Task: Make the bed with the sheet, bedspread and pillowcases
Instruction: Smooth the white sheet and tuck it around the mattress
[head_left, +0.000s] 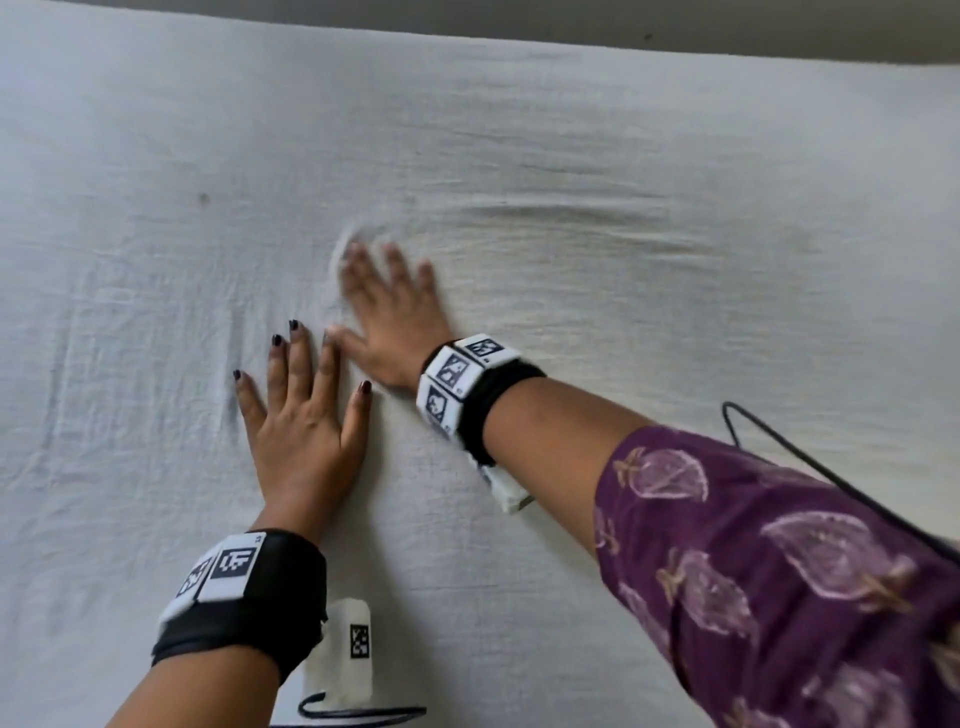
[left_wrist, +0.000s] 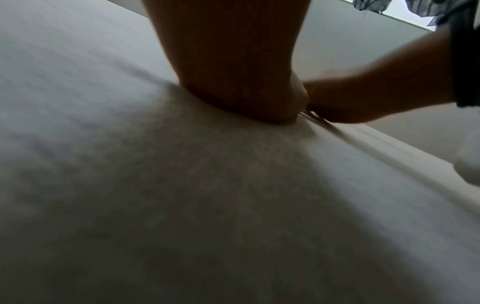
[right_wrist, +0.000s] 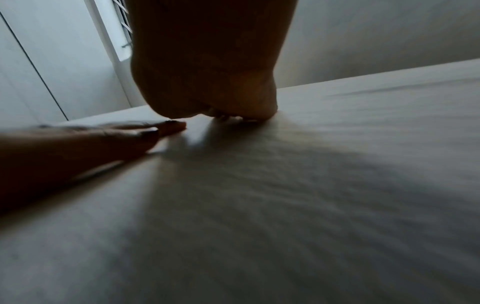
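A white sheet (head_left: 571, 156) covers the bed and fills the head view, faintly creased. My left hand (head_left: 301, 410) lies flat on it with fingers spread and dark nails showing. Just beyond and to the right, my right hand (head_left: 389, 306) also presses flat on the sheet, fingers straight and blurred; a small ripple of cloth bunches at its fingertips. Its thumb nearly touches my left index finger. In the left wrist view the heel of the left hand (left_wrist: 233, 82) pushes into the sheet (left_wrist: 182, 205). The right wrist view shows the right hand (right_wrist: 205, 82) from behind, pressing the sheet (right_wrist: 311, 185).
A long soft crease (head_left: 561, 213) runs across the sheet right of my right hand. The bed's far edge meets a grey wall (head_left: 623, 26) along the top. A black cable (head_left: 779, 447) loops on the sheet by my right sleeve. A window (right_wrist: 122, 30) stands beyond the bed.
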